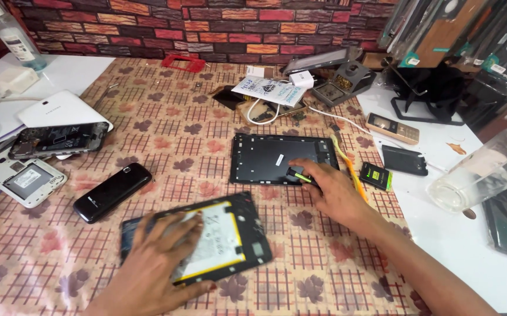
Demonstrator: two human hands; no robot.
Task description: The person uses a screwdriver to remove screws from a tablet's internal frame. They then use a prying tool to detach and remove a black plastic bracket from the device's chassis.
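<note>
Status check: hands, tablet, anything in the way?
Left hand flat on opened tablet. Right hand reaching small black-green tool on back cover. Black phone beside, clear.

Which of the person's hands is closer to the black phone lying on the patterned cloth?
Left. The left hand lies flat on the opened tablet, just right of and below the black phone. The right hand is farther right, by the black back cover.

Glossy black plastic phone (112, 192); matt black tablet back cover (265, 158); patterned cloth table cover (165, 123).
</note>
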